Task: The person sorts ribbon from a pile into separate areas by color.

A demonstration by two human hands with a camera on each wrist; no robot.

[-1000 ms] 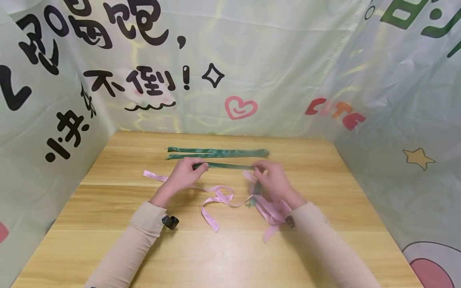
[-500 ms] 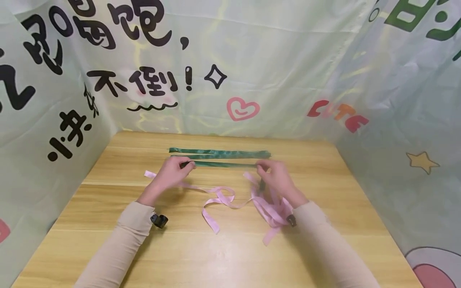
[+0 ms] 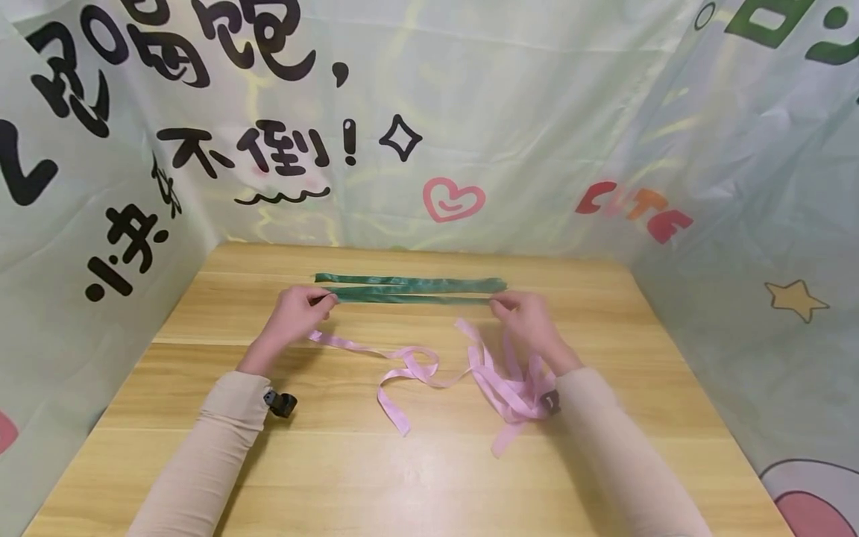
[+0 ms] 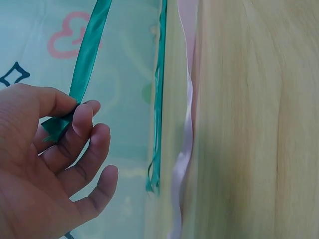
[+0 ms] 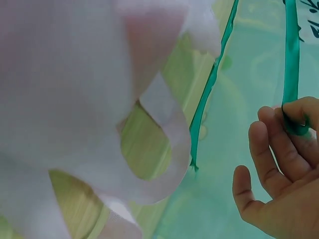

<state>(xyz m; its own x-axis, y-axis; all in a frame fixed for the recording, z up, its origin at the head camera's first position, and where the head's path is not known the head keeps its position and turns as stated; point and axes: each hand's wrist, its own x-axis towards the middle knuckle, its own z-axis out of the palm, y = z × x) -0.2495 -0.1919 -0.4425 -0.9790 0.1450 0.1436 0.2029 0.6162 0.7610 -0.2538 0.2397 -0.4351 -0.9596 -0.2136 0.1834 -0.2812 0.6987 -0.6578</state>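
Left hand (image 3: 290, 313) pinches one end of the green ribbon (image 3: 409, 299), right hand (image 3: 526, 317) pinches the other, so its long axis runs straight across between both grips. It stretches just in front of a second green strip (image 3: 409, 281) on the worktop (image 3: 429, 462), with the pink ribbons (image 3: 470, 373) on its near side.

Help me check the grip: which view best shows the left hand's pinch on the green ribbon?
The left wrist view: the left hand pinches the green ribbon end between thumb and fingers, close up. The head view shows that ribbon's whole length but the pinch is tiny; the right wrist view shows only its other end.
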